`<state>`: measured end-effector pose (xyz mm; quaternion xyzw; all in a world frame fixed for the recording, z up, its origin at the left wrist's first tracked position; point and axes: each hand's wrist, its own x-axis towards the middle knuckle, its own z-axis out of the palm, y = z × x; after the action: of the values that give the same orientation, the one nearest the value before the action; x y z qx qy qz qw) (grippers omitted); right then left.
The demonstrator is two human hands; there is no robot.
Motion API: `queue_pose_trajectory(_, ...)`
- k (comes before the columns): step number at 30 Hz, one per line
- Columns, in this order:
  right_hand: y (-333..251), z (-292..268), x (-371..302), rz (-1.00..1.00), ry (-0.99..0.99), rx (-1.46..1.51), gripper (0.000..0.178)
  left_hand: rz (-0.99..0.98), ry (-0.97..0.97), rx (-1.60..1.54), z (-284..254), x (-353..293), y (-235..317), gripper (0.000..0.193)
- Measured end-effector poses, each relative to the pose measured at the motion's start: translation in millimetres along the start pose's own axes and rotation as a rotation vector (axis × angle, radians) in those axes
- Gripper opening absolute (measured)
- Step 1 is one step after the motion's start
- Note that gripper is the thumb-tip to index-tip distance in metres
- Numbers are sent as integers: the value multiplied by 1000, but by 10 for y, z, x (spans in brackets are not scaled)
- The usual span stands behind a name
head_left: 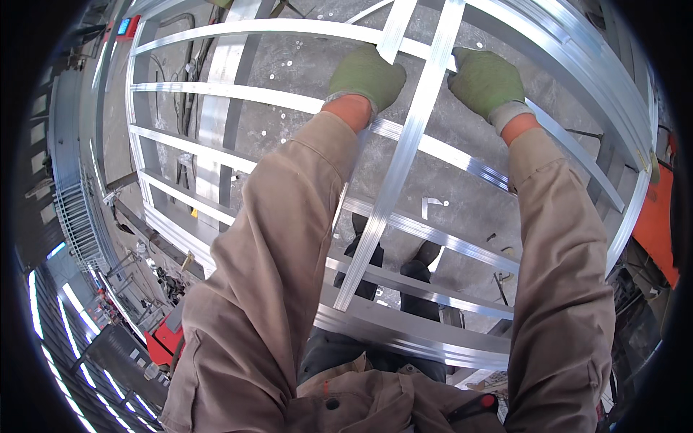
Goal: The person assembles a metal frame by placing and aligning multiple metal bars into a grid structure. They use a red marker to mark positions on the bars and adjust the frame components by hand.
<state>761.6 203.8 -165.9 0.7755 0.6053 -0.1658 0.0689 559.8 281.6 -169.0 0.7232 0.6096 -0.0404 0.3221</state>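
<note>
My left hand (368, 78), in a green glove, is closed around a shiny metal bar (395, 32) that runs lengthwise across the frame. Part of that bar is hidden beneath my hand and sleeve. To the right, my right hand (488, 81), gloved the same way, grips a crosspiece (422, 47) of the metal frame; its fingertips are mostly out of sight. Between my hands a long ridged metal strip (404, 148) lies slantwise over several crosspieces. The large metal frame (238, 88) stands raised above the floor, in front of my body.
Grey concrete floor (462, 216) shows through the frame, with scraps and small discs on it. Dark cables (189, 79) run at the left. A red device with a screen (127, 29) sits at the far left corner. An orange panel (655, 216) stands at the right.
</note>
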Motion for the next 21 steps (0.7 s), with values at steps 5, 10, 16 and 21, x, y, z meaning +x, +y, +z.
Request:
queue_pose_trajectory(5, 131, 226, 72, -54, 94, -40, 33, -36, -29, -51, 99, 80, -60, 56)
queue_pose_trajectory(10, 18, 45, -3, 41, 32, 38, 37, -36, -199, -697, -267, 244, -417, 87)
queue_pose_trajectory(16, -101, 45, 10, 103, 10, 46, 39, -309, 142, -1132, -1055, 651, -1282, 74)
queue_pose_trajectory(21, -18, 120, 52, 79, 47, 89, 40, -56, 184, -708, -1339, 1129, -1512, 58)
